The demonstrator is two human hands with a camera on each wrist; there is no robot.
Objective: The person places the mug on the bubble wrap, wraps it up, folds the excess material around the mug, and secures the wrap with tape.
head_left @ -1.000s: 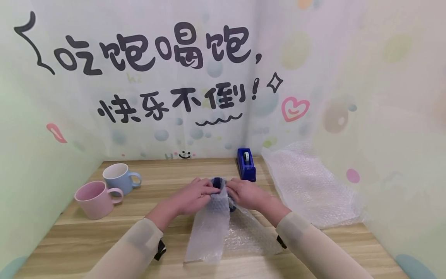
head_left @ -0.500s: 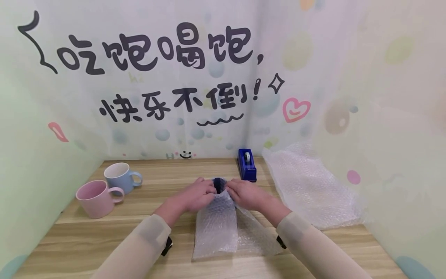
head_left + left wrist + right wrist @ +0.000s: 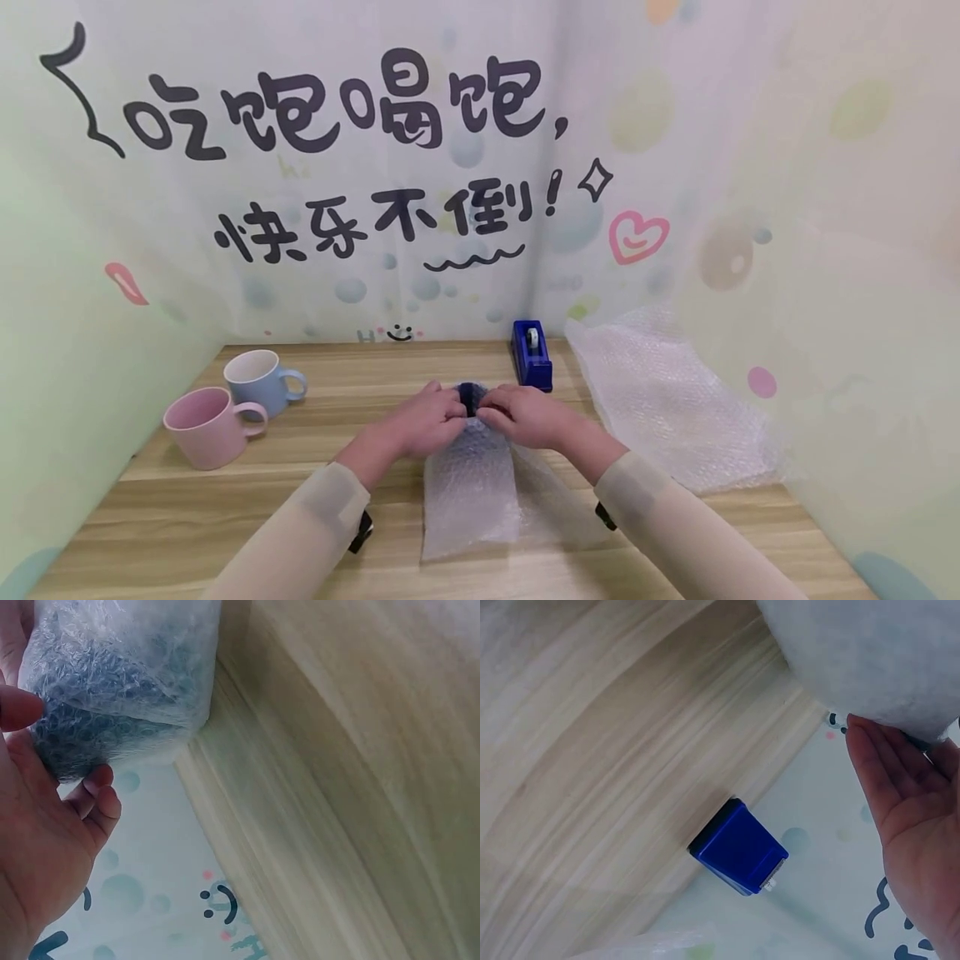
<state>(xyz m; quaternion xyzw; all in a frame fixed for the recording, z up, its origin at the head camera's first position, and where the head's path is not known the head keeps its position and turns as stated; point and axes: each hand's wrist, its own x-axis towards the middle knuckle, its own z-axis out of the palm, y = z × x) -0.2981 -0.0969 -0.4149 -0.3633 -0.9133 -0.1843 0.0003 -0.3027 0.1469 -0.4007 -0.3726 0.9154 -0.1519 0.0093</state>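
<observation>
Dark item: we see it [image 3: 468,396] near the middle of the table [image 3: 337,508], between both hands, its dark mouth facing up; most of it is hidden, and we judge it to be a mug.
Wrap: bubble wrap [image 3: 471,492] goes round the dark item, one length hanging down towards us and another spread on the table to the right.
Left hand: the left hand [image 3: 426,423] grasps the bundle, fingers bent against the wrapped side and the rim.
Right hand: the right hand [image 3: 525,417] pinches the wrap at the rim, as far as we can tell; its thumb is mostly out of sight.
Handling: we expect a hard, fairly weighty, breakable core in a light, soft, springy cover. The film may slide over a smooth surface and lift if released.
Hold: we would cup the wrapped body from both sides, pressing folds at the rim with fingertips, and not lift by the loose lengths.
Tape dispenser: blue [image 3: 532,358], just beyond the right hand, near the wall [image 3: 405,292].
Second sheet: more bubble wrap [image 3: 675,408] lies at our right, its far edge against the wall.
Mugs: a blue mug [image 3: 258,387] and a pink mug [image 3: 206,433] stand upright at our left, well apart from the bundle.
</observation>
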